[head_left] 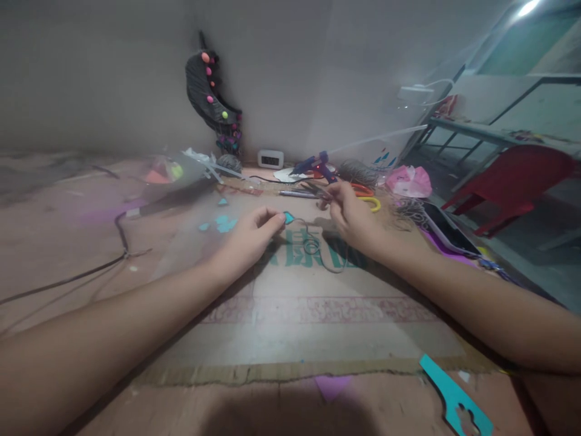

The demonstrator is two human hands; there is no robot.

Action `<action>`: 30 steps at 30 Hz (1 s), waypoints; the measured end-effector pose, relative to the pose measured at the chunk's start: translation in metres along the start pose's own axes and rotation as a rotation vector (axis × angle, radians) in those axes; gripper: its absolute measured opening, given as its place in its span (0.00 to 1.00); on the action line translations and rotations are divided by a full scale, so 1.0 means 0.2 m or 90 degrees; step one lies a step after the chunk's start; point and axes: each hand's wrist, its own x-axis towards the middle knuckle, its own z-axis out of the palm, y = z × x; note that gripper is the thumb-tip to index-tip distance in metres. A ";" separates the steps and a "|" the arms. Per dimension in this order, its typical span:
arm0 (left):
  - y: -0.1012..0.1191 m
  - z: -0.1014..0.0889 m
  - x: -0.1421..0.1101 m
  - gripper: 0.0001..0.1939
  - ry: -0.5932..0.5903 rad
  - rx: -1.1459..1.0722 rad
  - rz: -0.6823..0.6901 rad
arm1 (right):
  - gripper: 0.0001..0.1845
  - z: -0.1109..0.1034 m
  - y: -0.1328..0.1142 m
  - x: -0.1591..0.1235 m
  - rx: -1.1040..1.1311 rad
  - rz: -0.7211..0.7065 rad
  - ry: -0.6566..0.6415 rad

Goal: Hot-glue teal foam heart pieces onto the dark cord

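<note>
My left hand (261,233) is closed in a pinch on a small teal foam piece (288,218) with a dark edge. A thin grey cord (333,270) trails from that piece and loops over the cardboard mat toward the right. My right hand (349,215) is closed, thumb and fingertips together, just in front of the scissors; whatever it pinches is too small to make out. Scissors with an orange and yellow handle (376,204) lie behind it, partly hidden by the hand. Teal scraps (224,224) lie to the left of my left hand.
A blue glue gun (320,165), a pen (297,194), a white digital clock (270,159) and grey yarn (358,172) line the back. At right are a pink bag (408,181) and a phone (447,230). A cut teal sheet (454,393) lies in front. A black crescent decoration (204,91) hangs on the wall.
</note>
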 end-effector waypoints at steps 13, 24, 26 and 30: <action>-0.02 0.01 -0.02 0.10 0.015 0.030 0.086 | 0.16 -0.02 -0.03 -0.02 -0.013 -0.153 0.013; -0.02 0.00 -0.03 0.12 0.036 0.109 0.126 | 0.12 -0.03 -0.21 -0.10 0.148 -0.005 -0.078; -0.02 0.00 -0.03 0.12 0.040 0.115 0.123 | 0.09 -0.01 -0.21 -0.12 0.165 -0.013 -0.104; -0.02 0.00 -0.03 0.12 0.032 0.114 0.110 | 0.11 0.01 -0.20 -0.14 0.166 -0.073 -0.093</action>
